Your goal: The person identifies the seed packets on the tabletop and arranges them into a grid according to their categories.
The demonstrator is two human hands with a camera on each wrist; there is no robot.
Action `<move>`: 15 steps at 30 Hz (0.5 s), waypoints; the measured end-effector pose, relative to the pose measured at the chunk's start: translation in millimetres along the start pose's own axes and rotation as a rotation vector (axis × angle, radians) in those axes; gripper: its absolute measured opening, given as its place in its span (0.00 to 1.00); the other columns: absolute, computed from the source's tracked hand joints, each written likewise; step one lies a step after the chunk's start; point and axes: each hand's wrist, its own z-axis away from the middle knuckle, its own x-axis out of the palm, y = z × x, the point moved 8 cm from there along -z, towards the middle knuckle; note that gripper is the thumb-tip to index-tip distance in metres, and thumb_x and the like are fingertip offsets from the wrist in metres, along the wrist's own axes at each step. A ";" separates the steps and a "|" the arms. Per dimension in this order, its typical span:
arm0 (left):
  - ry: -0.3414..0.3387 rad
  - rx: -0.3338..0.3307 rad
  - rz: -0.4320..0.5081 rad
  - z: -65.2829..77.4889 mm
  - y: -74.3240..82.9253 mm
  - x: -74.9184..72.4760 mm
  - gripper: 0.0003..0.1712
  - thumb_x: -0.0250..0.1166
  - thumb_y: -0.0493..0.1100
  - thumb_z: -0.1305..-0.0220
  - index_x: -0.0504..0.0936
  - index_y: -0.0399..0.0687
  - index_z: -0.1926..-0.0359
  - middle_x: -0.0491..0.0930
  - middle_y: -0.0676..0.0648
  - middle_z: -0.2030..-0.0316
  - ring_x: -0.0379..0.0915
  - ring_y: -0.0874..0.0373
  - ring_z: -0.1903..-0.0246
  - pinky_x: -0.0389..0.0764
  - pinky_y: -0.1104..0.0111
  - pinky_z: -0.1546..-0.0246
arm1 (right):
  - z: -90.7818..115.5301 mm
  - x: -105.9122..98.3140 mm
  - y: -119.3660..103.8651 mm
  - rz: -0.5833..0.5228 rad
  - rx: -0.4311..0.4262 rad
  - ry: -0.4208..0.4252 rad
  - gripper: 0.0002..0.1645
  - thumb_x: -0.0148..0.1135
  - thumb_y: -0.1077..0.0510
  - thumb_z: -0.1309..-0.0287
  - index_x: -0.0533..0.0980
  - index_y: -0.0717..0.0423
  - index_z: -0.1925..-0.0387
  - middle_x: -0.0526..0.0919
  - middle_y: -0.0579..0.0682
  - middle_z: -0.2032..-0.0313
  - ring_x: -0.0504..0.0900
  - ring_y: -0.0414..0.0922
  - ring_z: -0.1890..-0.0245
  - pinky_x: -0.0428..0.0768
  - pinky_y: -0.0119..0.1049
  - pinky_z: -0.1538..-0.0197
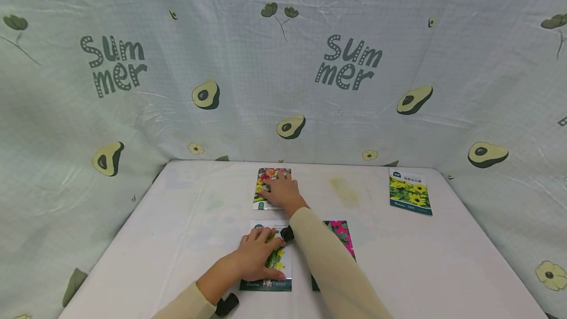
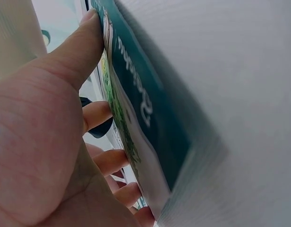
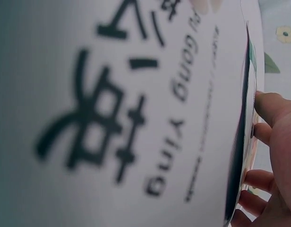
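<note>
My left hand [image 1: 257, 257] rests on the front seed packet [image 1: 278, 260], printed with yellow flowers above a dark teal bottom strip. In the left wrist view its thumb and fingertips touch the face of this packet [image 2: 152, 118], whose near corner stands slightly off the table. At the back middle, my right hand [image 1: 283, 192] lies with spread fingers on a packet [image 1: 261, 174] of multicoloured flowers, covering much of it. The right wrist view shows those fingertips against the packet's edge [image 3: 250, 127]; large lettering of the front packet [image 3: 174, 118] fills its foreground.
A pink-flower packet [image 1: 340, 233] lies partly hidden under my right sleeve [image 1: 334, 270]. Far right on the white table [image 1: 186, 240] is a packet with yellow daisy-like flowers [image 1: 409, 192]. A printed avocado curtain [image 1: 248, 68] hangs behind the table's back edge.
</note>
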 end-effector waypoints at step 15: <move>-0.002 0.014 -0.009 8.6 -1.8 -0.4 0.44 0.70 0.72 0.43 0.74 0.60 0.31 0.62 0.41 0.27 0.54 0.35 0.29 0.64 0.35 0.37 | 2.6 -2.4 -10.6 0.116 0.001 0.018 0.37 0.50 0.26 0.30 0.66 0.29 0.25 0.61 0.52 0.22 0.61 0.56 0.23 0.65 0.56 0.26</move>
